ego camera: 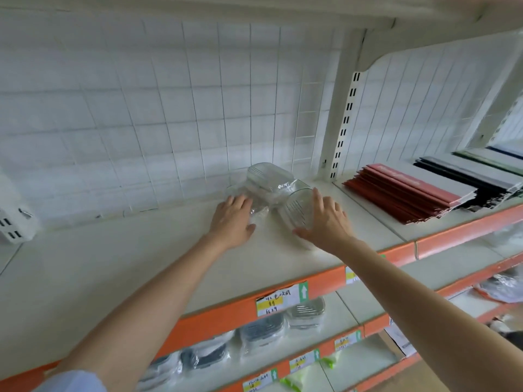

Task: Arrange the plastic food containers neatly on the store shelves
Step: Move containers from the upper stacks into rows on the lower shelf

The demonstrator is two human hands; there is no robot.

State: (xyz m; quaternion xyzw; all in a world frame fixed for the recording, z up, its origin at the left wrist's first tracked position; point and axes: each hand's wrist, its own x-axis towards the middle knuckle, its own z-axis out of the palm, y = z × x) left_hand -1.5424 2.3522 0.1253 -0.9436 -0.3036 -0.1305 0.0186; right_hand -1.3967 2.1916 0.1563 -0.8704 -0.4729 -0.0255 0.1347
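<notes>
Clear plastic food containers in wrapping sit on the white top shelf (141,258), near the wire-grid back wall. One container (268,176) lies flat at the back on another. A second clear container (297,210) stands tilted on its edge in front; my right hand (325,219) holds it, fingers along its right side and thumb at its lower rim. My left hand (232,216) lies flat on the shelf, fingertips touching a wrapped container (259,212) to the left of the tilted one.
A stack of red flat packs (404,190) and black-and-white ones (469,176) fills the shelf section to the right, past the slotted upright (343,123). A white bracket (14,222) is at far left. More wrapped containers (263,332) lie on the shelf below, behind orange edges with price labels.
</notes>
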